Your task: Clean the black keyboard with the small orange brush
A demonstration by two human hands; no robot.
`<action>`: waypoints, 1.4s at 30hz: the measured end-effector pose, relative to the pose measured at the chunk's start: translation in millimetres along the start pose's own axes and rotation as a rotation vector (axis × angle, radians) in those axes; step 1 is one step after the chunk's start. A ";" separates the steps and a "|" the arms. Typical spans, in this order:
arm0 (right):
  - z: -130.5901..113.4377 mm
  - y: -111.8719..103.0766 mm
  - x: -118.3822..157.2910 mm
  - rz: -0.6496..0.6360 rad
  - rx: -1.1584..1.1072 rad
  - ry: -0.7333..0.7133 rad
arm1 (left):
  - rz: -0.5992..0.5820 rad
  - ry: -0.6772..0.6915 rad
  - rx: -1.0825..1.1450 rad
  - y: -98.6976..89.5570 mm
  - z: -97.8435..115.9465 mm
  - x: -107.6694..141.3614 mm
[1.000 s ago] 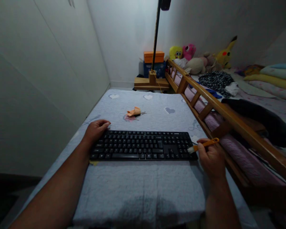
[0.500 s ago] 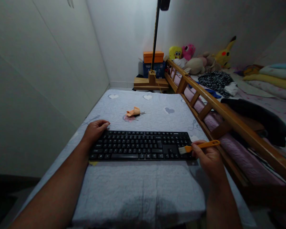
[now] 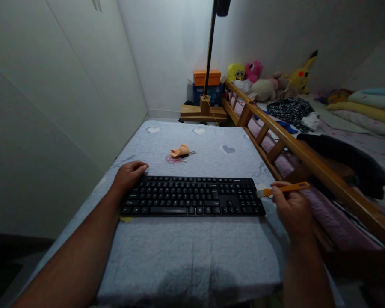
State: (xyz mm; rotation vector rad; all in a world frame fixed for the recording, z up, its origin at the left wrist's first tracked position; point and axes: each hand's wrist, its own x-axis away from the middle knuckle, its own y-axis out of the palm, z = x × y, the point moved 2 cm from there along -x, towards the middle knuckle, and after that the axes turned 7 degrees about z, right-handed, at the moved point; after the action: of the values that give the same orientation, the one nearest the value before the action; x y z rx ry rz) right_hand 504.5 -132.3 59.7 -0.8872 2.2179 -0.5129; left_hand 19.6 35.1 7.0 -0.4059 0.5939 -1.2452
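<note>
A black keyboard (image 3: 179, 194) lies flat across the cloth-covered table. My left hand (image 3: 130, 174) is closed against its far left corner, fingers curled and partly hidden. In my right hand (image 3: 288, 205) is a small brush (image 3: 291, 187) with an orange handle and pale bristles. Its bristle tip is at the keyboard's right edge, beside the number keys; whether it touches I cannot tell. Beyond the keyboard lies a crumpled orange cloth (image 3: 180, 150) with thin metal-looking tools (image 3: 191, 152) by it.
A wooden bed rail (image 3: 285, 137) runs along the table's right side, with plush toys (image 3: 253, 70) and clothes on the bed behind it. A white cabinet (image 3: 60, 107) stands at the left. At the far end is a wooden stand (image 3: 203, 112) with a black pole.
My right hand has moved the brush to the right, from over the number keys to the keyboard's right edge. My left hand and the keyboard stay in place.
</note>
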 end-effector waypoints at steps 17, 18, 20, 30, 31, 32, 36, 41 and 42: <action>-5.2 29.2 -3.7 -0.021 -0.066 0.009 | -0.003 -0.006 -0.003 0.8 -1.4 -1.1; -4.5 28.3 -3.6 -0.013 -0.042 0.002 | 0.001 -0.002 -0.007 0.6 -1.0 -1.0; -3.3 26.2 -3.1 -0.001 -0.020 0.004 | 0.004 0.006 -0.013 0.0 0.2 -0.4; -0.1 34.9 4.6 -0.092 -0.316 0.108 | -0.014 -0.011 -0.017 -0.1 -1.1 -0.1; -1.9 37.2 5.4 -0.115 -0.326 0.110 | -0.012 -0.012 -0.018 -0.1 -1.0 -0.2; -4.1 39.4 6.1 -0.137 -0.335 0.105 | -0.010 -0.014 -0.020 -0.2 -0.7 -0.2; -13.0 45.4 7.2 -0.173 -0.320 0.041 | 0.002 -0.010 -0.031 -0.6 1.4 0.2; -8.3 45.4 4.6 -0.101 -0.171 -0.011 | 0.012 -0.001 -0.034 -1.0 4.0 1.1; -5.8 44.6 3.9 -0.083 -0.141 -0.018 | 0.011 -0.002 -0.036 -1.2 4.5 1.2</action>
State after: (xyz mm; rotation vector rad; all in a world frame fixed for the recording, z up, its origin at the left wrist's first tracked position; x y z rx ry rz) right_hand 478.3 -103.7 36.5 -1.0560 2.2298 -0.3891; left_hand 21.8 33.5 11.0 -0.4336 0.6169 -1.2249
